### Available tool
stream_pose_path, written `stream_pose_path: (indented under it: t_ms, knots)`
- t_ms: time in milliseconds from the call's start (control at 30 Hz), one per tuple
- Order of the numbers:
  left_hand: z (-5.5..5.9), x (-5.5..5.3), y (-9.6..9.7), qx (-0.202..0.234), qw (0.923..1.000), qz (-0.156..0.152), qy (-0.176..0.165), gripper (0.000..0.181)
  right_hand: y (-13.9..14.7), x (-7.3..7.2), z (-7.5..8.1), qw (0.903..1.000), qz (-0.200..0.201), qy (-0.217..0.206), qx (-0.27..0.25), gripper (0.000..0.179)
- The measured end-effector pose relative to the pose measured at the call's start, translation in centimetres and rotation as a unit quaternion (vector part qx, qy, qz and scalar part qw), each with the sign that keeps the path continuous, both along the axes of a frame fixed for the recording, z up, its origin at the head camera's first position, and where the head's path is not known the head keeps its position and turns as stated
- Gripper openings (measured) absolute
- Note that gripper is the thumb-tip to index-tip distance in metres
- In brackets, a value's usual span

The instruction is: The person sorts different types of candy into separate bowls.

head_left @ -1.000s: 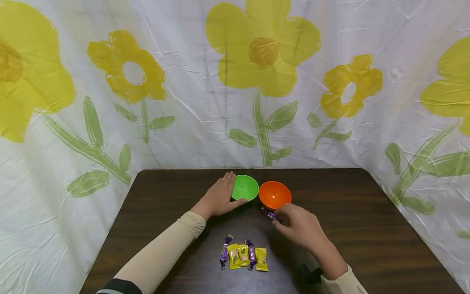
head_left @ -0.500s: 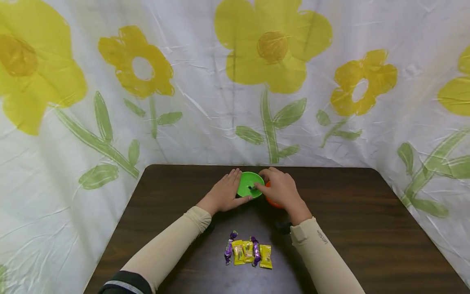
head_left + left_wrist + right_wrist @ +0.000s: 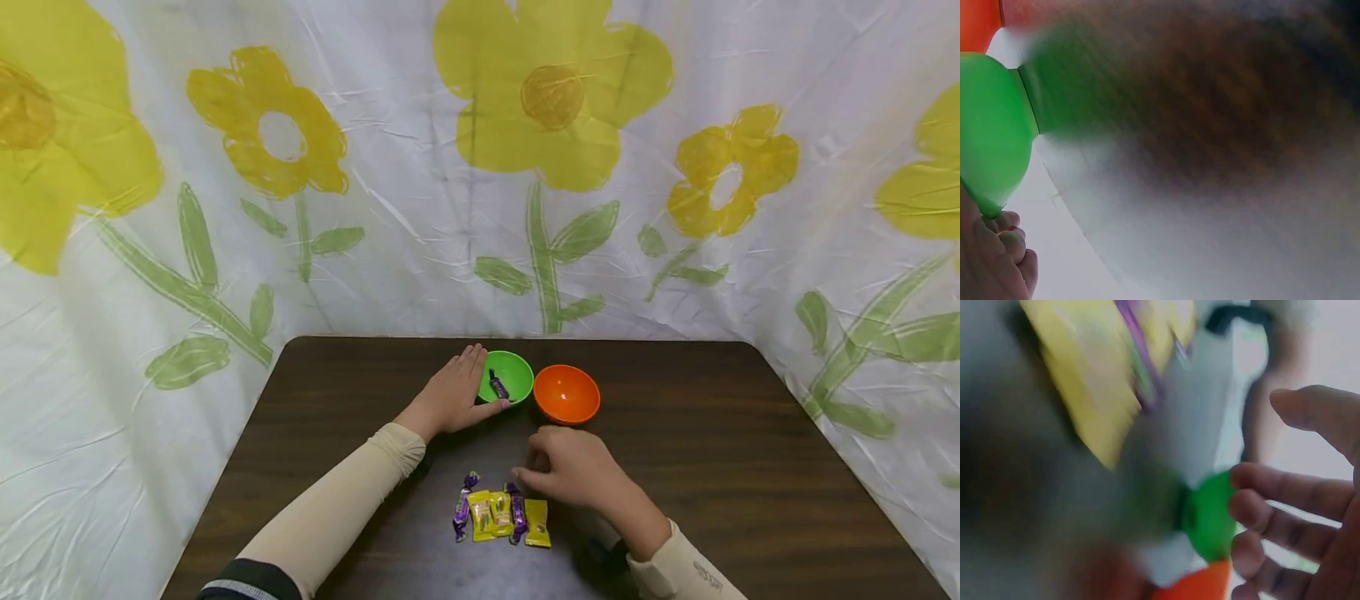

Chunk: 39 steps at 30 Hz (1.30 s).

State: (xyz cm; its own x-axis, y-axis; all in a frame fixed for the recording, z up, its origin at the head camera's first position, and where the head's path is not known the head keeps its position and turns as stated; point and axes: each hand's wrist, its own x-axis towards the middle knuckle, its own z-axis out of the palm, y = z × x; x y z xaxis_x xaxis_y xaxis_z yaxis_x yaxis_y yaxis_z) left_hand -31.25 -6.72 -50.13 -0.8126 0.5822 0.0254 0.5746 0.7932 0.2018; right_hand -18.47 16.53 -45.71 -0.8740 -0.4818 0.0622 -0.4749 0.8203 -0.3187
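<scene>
My left hand point(image 3: 452, 396) lies along the left side of the green bowl point(image 3: 514, 369), its fingers straight and its thumb reaching across the near rim. A purple-wrapped candy point(image 3: 498, 385) rests inside that bowl. Just right of it stands the orange bowl point(image 3: 567, 393), nothing in it. My right hand point(image 3: 577, 468) hovers over the table above the right end of a candy row, loosely bent and holding nothing. In the right wrist view its thumb and fingers are apart. The row has yellow candies point(image 3: 537, 523) and two purple candies point(image 3: 517, 514), lying side by side.
The dark wooden table point(image 3: 360, 367) has rounded far corners. Behind it hangs a white cloth point(image 3: 405, 275) printed with yellow flowers. A blurred yellow wrapper point(image 3: 1088, 369) looms near the right wrist camera.
My right hand carried a purple candy from in front of the orange bowl into the green bowl, let go, and came back toward the row. My left hand stays at the green bowl.
</scene>
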Motion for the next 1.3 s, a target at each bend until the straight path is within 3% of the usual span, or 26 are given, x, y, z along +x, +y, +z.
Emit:
stream_pose_path:
  t_ms: [167, 333, 467, 800, 1100, 1300]
  knots:
    - [0.1, 0.0, 0.0, -0.005, 1.0, -0.002, 0.002, 0.108, -0.7, 2.9, -1.5, 0.9985, -0.004, -0.033, 0.044, 0.046]
    - [-0.1, 0.2, 0.1, -0.004, 1.0, -0.003, 0.001, 0.106, -1.3, 4.0, -2.5, 0.9974, -0.009, -0.036, 0.063, 0.047]
    - [-0.2, 0.2, 0.1, -0.006, 1.0, -0.002, -0.001, 0.106, -1.6, 4.1, -2.9, 0.9975, -0.007, -0.046, 0.053, 0.04]
    - [0.1, 0.2, 0.1, -0.013, 0.9999, 0.003, -0.002, 0.107, -1.7, 3.4, -2.8, 0.9943, -0.02, -0.1, 0.031, 0.041]
    - [0.2, 0.2, 0.1, -0.013, 0.9999, 0.003, 0.002, 0.108, -1.7, 3.4, -2.5, 0.9948, -0.016, -0.097, 0.025, 0.022]
    - [0.1, 0.2, 0.1, -0.02, 0.9998, 0.006, 0.001, 0.108, -1.2, 3.5, -2.4, 0.99, -0.015, -0.129, -0.055, 0.018]
